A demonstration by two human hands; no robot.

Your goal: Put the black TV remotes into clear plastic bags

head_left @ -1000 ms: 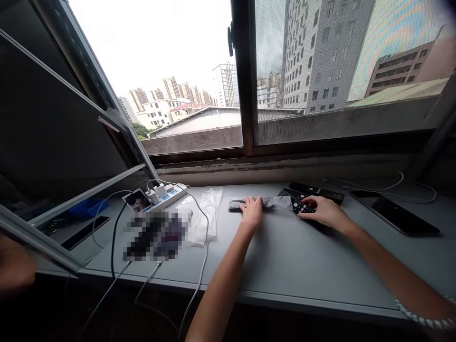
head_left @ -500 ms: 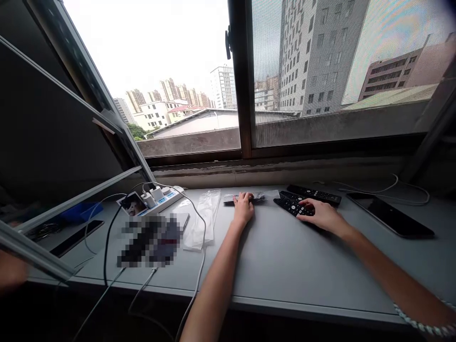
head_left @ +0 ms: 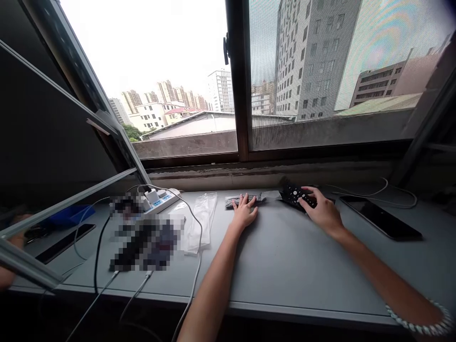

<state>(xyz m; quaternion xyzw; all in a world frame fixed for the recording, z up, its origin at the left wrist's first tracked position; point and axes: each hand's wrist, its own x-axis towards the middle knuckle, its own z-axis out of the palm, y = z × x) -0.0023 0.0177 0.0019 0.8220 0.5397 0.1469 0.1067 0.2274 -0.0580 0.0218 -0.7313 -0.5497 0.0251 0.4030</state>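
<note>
The right hand now has the remote tipped up from the table, where a moment ago it lay flatter (its far end is blurred from here). The left hand spreads its fingers wider over the wrapped remote. Another person's arm now shows higher at the far left.

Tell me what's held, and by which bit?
The right hand holds a long black plastic remote by its near end. The left hand rests on a dark plastic-wrapped bar; hold unclear.
</note>
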